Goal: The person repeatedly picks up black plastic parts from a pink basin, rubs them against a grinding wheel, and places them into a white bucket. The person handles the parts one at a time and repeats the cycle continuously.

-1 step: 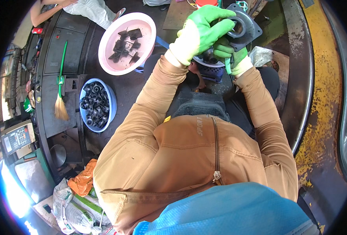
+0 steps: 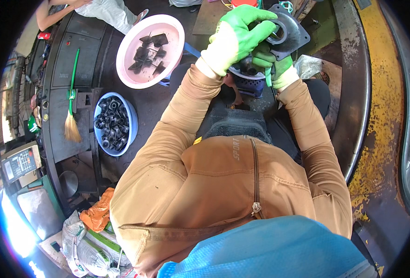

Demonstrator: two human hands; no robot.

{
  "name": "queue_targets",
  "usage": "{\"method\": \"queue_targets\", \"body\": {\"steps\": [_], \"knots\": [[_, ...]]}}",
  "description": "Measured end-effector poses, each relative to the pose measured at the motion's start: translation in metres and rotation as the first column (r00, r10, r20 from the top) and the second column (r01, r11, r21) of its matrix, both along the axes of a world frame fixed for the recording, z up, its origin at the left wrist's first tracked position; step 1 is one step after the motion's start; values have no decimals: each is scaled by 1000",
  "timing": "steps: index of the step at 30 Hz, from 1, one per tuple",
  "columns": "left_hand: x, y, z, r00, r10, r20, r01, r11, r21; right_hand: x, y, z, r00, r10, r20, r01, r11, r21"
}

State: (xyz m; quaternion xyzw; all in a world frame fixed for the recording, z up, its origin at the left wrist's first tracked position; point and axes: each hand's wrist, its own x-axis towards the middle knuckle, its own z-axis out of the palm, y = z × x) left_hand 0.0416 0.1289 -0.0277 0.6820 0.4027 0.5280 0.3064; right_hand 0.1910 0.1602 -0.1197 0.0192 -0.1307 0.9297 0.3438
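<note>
My left hand (image 2: 239,39), in a green-palmed glove, is closed on the ring of a black flanged part (image 2: 294,33). The part has a round opening and holes at its corners. Just below it, my gloved right hand (image 2: 277,68) is closed round a slim tool with a green handle (image 2: 268,77). A thin dark end of the tool points down toward my lap; its kind is unclear. Whether the right fingers also press on the black part is hidden. Beneath both hands, more black parts (image 2: 247,68) lie in a container over a dark blue basket (image 2: 246,87).
To the left stands a pink basin (image 2: 181,34) with several black pieces. A blue basin (image 2: 133,121) full of black parts is nearer me. A green-handled broom (image 2: 72,116) leans on a grey cabinet. Another person's leg (image 2: 110,16) shows at far left; a worn yellow machine frame (image 2: 376,116) stands right.
The black flanged part and my left fingers have shifted very slightly. Both hands keep their hold.
</note>
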Motion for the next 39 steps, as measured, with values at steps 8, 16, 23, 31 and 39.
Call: {"method": "queue_targets", "body": {"steps": [8, 16, 23, 31, 39], "knots": [[0, 14, 1, 943, 0, 334, 143, 903, -405, 10, 12, 5, 858, -188, 478, 221, 975, -13], [26, 3, 9, 994, -9, 109, 29, 984, -176, 19, 6, -7, 866, -256, 429, 303, 952, -44], [6, 3, 2, 995, -81, -56, 86, 992, 89, 23, 1, -20, 608, -660, 442, 139, 636, 759], [9, 24, -30, 767, 595, -239, -313, 673, 670, 10, -4, 4, 932, -158, 328, 153, 987, 40], [-14, 61, -72, 791, 441, -424, -182, 831, 525, -14, -2, 11, 679, -256, 688, 200, 966, 162]]}}
